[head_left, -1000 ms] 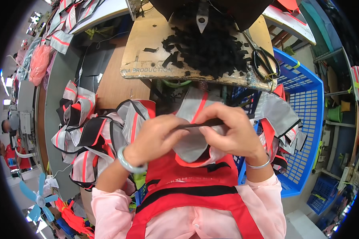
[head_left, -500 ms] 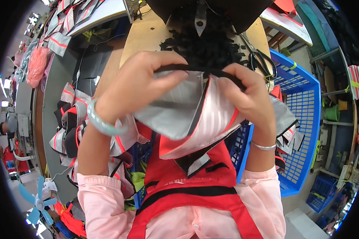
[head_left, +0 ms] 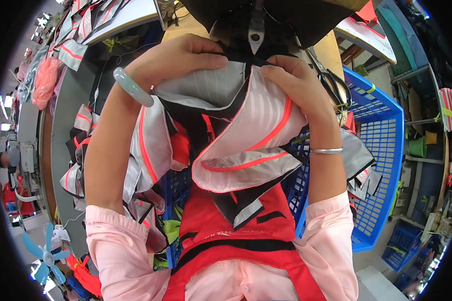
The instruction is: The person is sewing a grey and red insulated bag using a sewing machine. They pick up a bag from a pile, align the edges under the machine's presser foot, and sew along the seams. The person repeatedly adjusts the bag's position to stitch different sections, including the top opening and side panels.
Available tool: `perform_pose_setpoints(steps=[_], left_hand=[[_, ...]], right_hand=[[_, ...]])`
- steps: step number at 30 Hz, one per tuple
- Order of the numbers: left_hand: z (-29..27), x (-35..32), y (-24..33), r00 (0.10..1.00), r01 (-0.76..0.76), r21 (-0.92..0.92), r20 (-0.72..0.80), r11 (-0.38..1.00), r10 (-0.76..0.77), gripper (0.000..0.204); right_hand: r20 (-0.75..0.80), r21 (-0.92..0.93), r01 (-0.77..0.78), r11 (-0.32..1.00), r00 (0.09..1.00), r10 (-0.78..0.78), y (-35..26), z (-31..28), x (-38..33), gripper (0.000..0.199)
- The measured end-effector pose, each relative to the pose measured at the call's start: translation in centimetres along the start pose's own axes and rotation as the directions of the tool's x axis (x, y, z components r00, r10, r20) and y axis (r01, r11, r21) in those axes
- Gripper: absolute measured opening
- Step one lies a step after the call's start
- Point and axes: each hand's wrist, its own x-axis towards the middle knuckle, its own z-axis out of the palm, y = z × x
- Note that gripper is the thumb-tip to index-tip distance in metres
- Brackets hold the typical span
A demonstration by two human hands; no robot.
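My left hand (head_left: 188,60) pinches the black-bound upper edge of a sewn fabric piece (head_left: 269,108), grey and pale striped with coral-red trim. Farther along that same edge, the thumb and fingers of my right hand (head_left: 292,78) are closed on it. The cloth hangs folded between my arms, its lower part over my red apron (head_left: 251,220). Just beyond both hands, a pointed metal part (head_left: 256,32) with a round hole juts down from under a dark cover. What the cloth's top edge rests against is hard to see in the dark.
Black-handled scissors (head_left: 331,83) lie on the wooden table at the right. Beside them stands a blue plastic basket (head_left: 394,150) with similar fabric pieces. More pieces (head_left: 78,173) are heaped at my left. A small blue fan (head_left: 48,256) is at the lower left.
Both hands have moved away from me, toward the metal part, carrying the fabric edge. The cloth now hangs more spread out, showing its folds. The black scraps are mostly covered now.
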Motion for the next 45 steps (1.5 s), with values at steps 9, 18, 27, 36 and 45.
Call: perform_pose_setpoints(steps=[9,18,27,36,45], left_hand=[[-0.5,0.7,-0.3,1.0,0.0,-0.09,-0.021,0.996,-0.002,0.031],[-0.7,0.8,-0.9,0.998,0.004,-0.26,0.058,0.966,0.011,0.029],[1.1,-1.4,-0.8,0.996,-0.084,-0.052,0.039,0.995,0.086,0.027],[2.2,-1.8,0.6,0.992,-0.128,0.108,-0.001,0.986,0.129,0.037],[2.0,-1.2,0.7,0.998,-0.067,0.053,-0.012,0.996,0.068,0.037]], right_hand=[[0.072,0.102,0.007,0.995,0.997,-0.014,0.5,-0.7,1.0,0.032],[-0.017,0.034,0.117,0.993,0.993,-0.116,0.0,-0.3,0.4,0.031],[0.366,0.143,-0.108,0.984,0.929,0.049,-0.1,0.2,-5.9,0.02],[-0.031,0.203,0.084,0.976,0.996,-0.08,0.7,1.2,-2.9,0.019],[-0.035,0.159,0.07,0.985,0.997,-0.065,0.7,0.9,-1.7,0.016]])
